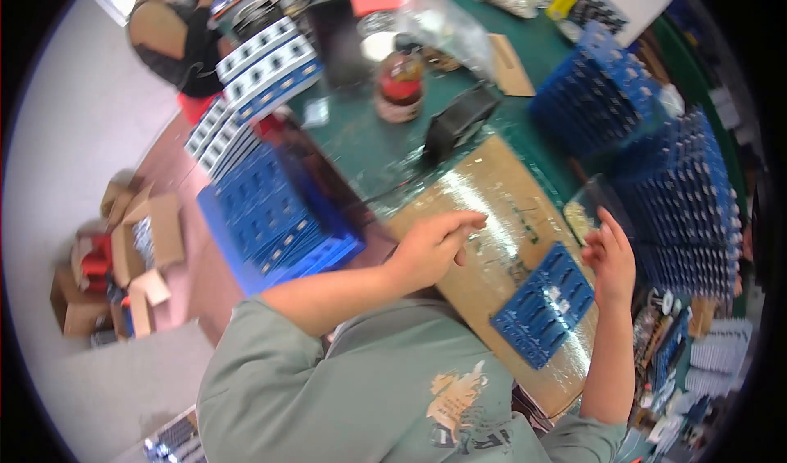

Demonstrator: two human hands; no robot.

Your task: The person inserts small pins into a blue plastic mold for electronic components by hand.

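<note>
Green shirt fabric point(369, 397) fills the bottom of my view. Above it, my left hand point(430, 246) rests loosely curled on the taped cardboard sheet point(484, 192), fingers bent, holding nothing that I can see. My right hand point(611, 258) is raised, half open and empty, just beside the blue slotted tray point(543, 305) lying on that cardboard. Both forearms angle inward.

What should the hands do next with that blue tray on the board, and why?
Probably the right hand should come down toward the blue tray. It hovers just above the tray's far end with fingers curled, while the left hand rests on the brown board away from the tray.
</note>
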